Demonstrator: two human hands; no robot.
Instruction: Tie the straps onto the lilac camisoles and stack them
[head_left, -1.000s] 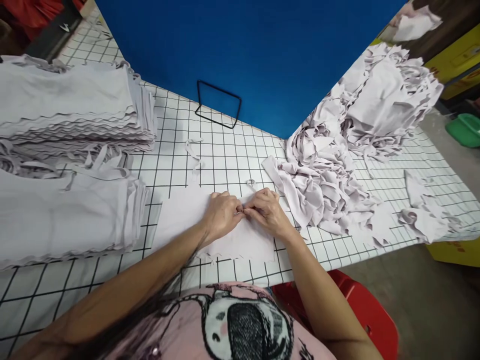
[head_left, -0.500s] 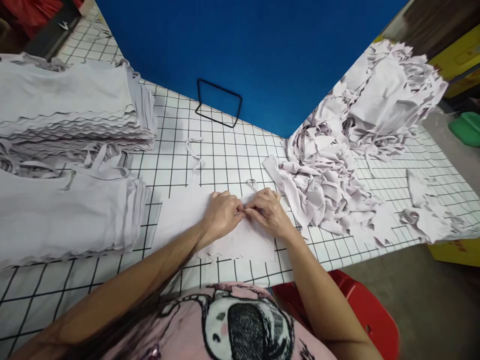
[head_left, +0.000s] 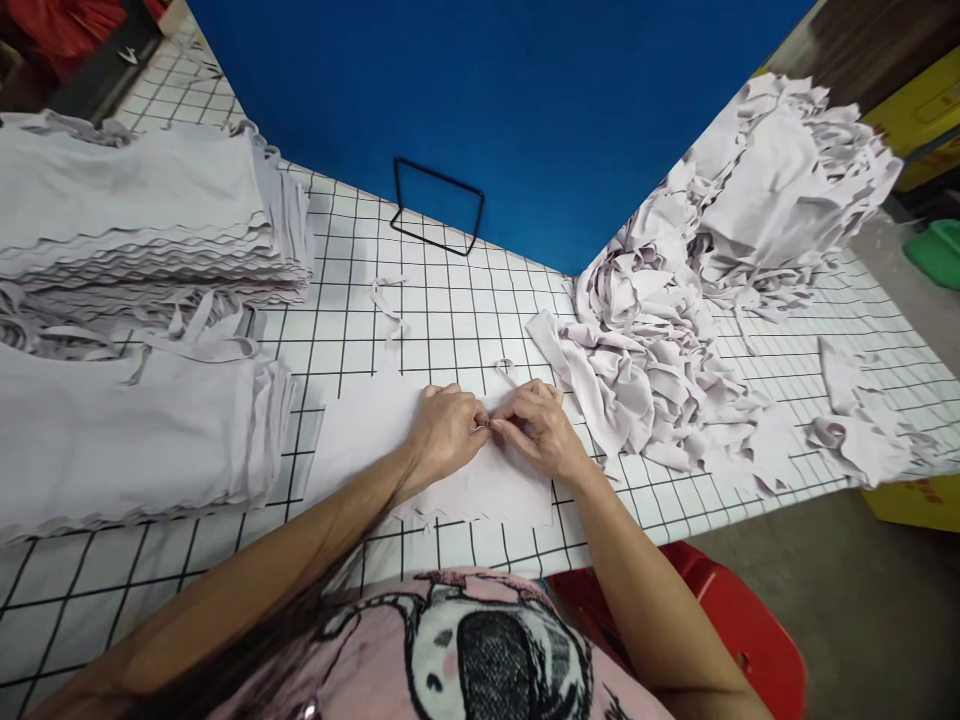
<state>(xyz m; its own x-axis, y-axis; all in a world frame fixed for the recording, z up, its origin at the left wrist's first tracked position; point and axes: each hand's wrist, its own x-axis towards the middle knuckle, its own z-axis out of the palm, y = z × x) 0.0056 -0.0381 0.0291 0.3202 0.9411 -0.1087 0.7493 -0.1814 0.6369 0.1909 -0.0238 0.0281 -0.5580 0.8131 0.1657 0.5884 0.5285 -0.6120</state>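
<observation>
A flat white fabric garment piece (head_left: pixel 360 430) with thin straps lies on the checked table in front of me. My left hand (head_left: pixel 448 425) rests over its middle, thumb and fingers pinched on the upper edge of the cloth. Right beside it, my right hand (head_left: pixel 536 425) pinches the same edge, the fingertips of both hands almost touching. Whatever small detail sits between the fingertips is too small to make out. One narrow strap (head_left: pixel 388 310) trails away from the cloth towards the back, and a short strap loop (head_left: pixel 506 370) shows just behind my right hand.
Two stacks of white garment pieces, a rear stack (head_left: pixel 135 190) and a front stack (head_left: pixel 127 430), stand at the left. Loose white cloth (head_left: pixel 652 380) is heaped on the right. A blue panel (head_left: pixel 510 120) with a black wire frame (head_left: pixel 439 205) rises behind. A red stool (head_left: pixel 742 630) stands below.
Both hands keep their pinch on the cloth in nearly the same place. The view has shifted very slightly; nothing else has visibly moved.
</observation>
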